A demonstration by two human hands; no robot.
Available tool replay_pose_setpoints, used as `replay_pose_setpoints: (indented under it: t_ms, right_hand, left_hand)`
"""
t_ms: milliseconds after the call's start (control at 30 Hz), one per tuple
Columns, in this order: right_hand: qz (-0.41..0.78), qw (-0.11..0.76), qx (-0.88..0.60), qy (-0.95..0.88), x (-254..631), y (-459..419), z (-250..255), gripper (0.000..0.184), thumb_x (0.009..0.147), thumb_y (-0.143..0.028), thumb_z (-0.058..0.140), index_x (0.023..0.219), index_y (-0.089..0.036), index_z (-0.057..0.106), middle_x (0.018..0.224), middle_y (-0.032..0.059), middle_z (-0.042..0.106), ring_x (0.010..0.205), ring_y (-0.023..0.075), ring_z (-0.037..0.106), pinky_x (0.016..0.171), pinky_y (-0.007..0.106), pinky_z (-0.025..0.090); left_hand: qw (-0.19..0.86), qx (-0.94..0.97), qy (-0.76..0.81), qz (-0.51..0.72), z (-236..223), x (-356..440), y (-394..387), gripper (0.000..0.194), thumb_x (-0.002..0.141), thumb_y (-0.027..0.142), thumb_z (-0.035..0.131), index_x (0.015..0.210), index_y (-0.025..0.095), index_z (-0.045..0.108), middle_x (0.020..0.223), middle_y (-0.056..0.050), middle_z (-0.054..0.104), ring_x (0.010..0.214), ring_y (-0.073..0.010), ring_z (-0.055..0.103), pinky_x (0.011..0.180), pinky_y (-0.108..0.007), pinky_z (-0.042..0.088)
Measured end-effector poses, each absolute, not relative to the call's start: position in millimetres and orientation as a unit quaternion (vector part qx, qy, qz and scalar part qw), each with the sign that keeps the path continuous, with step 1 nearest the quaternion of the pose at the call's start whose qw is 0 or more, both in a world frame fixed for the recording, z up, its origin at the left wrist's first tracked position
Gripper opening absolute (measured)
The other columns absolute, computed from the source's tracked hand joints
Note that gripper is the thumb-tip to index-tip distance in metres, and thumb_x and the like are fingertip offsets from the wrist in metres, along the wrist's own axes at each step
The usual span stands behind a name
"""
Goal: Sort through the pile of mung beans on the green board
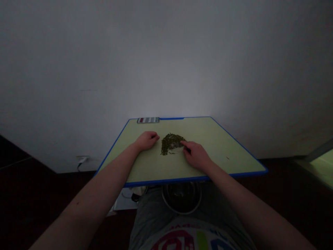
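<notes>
Head view: one table [153, 168], one phone [148, 120] at the far end, one bowl [181, 211] below the near end; one heap of grains [169, 139] mid-table, well inside the blue rim [166, 181], more room rightward; left hand [147, 140] loosely curled just left of it; right hand [196, 154], partly curled, touches its right side; cannot tell whether either grips anything

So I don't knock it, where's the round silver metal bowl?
In the head view, the bowl is low, just right of centre, at the grey-trousered lap, below the near edge of the blue-rimmed yellow table.
</notes>
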State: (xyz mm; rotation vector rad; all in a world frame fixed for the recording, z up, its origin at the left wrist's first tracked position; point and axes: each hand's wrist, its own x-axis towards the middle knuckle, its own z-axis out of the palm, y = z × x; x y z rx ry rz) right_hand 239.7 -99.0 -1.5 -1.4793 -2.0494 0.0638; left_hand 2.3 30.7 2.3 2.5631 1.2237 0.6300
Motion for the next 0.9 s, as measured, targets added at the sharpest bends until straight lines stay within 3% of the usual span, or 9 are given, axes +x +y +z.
replay_pose_setpoints:
  t_ms: [267, 667, 900]
  right_hand:
    - [0.021, 0.242, -0.549, -0.799, 238, -82, 7, 0.039, 0.077, -0.015, 0.046, 0.116, -0.016, 0.054, 0.102, 0.0089, 0.062, 0.091, 0.0173, 0.055, 0.084, 0.029, 0.039]
    - [0.052, 0.245, -0.491, -0.834, 231, -93, 14, 0.041, 0.076, -0.008, 0.046, 0.115, -0.018, 0.055, 0.093, 0.0061, 0.062, 0.085, 0.0153, 0.054, 0.081, 0.028, 0.039]
    - [0.075, 0.253, -0.484, -0.834, 237, -105, 10, 0.042, 0.076, -0.008, 0.046, 0.116, -0.017, 0.054, 0.099, 0.0077, 0.062, 0.091, 0.0162, 0.054, 0.082, 0.030, 0.039]
  left_hand:
    - [0.114, 0.872, 0.426, 0.214, 2, 3, 29, 0.036, 0.079, 0.043, 0.037, 0.066, 0.015, 0.057, 0.058, -0.001, 0.053, 0.056, -0.0126, 0.045, 0.053, -0.025, 0.030]
    - [0.113, 0.875, 0.419, 0.217, 1, 2, 31, 0.036, 0.079, 0.042, 0.037, 0.065, 0.015, 0.056, 0.056, 0.000, 0.050, 0.055, -0.0119, 0.043, 0.053, -0.024, 0.029]
    - [0.119, 0.873, 0.418, 0.221, 0, 2, 32, 0.035, 0.079, 0.043, 0.038, 0.067, 0.016, 0.057, 0.058, 0.000, 0.051, 0.057, -0.0121, 0.045, 0.054, -0.024, 0.031]
